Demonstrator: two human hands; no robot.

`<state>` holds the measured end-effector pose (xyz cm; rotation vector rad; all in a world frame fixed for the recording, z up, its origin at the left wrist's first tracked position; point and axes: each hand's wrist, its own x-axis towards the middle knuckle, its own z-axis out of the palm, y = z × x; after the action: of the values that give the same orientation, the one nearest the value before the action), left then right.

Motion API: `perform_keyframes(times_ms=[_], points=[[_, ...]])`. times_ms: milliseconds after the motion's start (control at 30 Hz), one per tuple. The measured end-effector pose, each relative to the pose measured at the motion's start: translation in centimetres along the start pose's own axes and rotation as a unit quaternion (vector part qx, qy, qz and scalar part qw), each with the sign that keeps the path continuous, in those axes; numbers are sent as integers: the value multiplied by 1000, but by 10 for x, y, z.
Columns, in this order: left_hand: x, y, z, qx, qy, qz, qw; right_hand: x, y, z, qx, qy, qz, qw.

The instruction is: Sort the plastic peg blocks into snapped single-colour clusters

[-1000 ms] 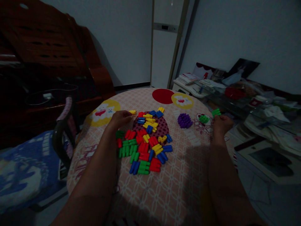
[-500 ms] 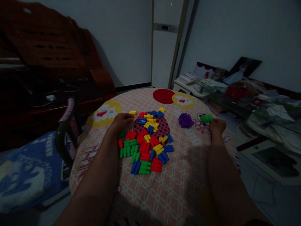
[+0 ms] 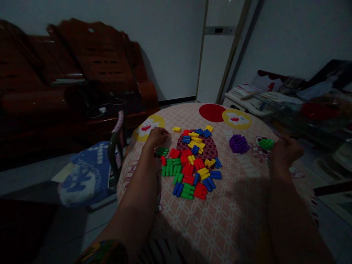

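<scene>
Green cluster (image 3: 266, 143) lies near table's (image 3: 203, 227) right edge, just left of person's right hand (image 3: 287, 151), long axis running roughly left to right. Right fingers bunched; from where I stand, cannot tell if they pinch anything. Right hand clearly nearer of two. Purple cluster (image 3: 239, 143) further in, apart from green. Left hand (image 3: 157, 137) toward left edge, fingers curled, grip unclear; yellow block (image 3: 176, 129) just right of fingertips. Mixed-colour pile (image 3: 188, 170) mid-table. Patterned cloth (image 3: 228, 200) shows between pile and right forearm (image 3: 286, 205).
</scene>
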<state>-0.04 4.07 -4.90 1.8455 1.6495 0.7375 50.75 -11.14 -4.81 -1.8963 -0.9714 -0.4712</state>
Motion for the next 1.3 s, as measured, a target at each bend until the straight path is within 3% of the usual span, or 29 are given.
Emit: perform_keyframes(times_ms=[67, 167, 267, 333, 433, 533, 600, 733, 833, 933, 1033, 1200, 1300], points=[[-1, -3, 0, 14, -14, -15, 1000, -11, -36, 1, 43, 17, 19, 999], [-3, -6, -1, 46, -6, -24, 999, -49, -107, -1, 152, -138, -115, 972], [-5, -7, -1, 68, 4, -16, 998, -108, -173, -8, 210, -299, -298, 882], [-6, -8, 0, 78, 8, -4, 997, -149, -204, -14, 217, -366, -396, 813], [-7, -8, 1, 82, 10, -2, 997, -198, -228, -20, 190, -422, -507, 727], [-7, -7, 2, 88, 7, -7, 996, -224, -236, -18, 162, -437, -567, 680], [-7, -6, 2, 94, 7, -6, 996, -228, -236, -14, 138, -428, -571, 686], [-8, -3, -2, 89, -16, -6, 996, -215, -229, -4, 71, -399, -511, 758], [-10, -2, -9, 81, -75, 0, 994, -194, -215, 1, 55, -376, -454, 806], [-10, -4, -18, 54, -142, 16, 988, -176, -199, 4, 67, -363, -418, 830], [-8, -8, -27, 23, -200, 34, 979, -172, -195, 5, 99, -363, -413, 830], [-8, -10, -33, 24, -279, 16, 960, -201, -223, -2, 149, -399, -470, 773], [-9, -7, -30, 37, -291, 14, 956, -223, -236, -3, 122, -426, -476, 759]])
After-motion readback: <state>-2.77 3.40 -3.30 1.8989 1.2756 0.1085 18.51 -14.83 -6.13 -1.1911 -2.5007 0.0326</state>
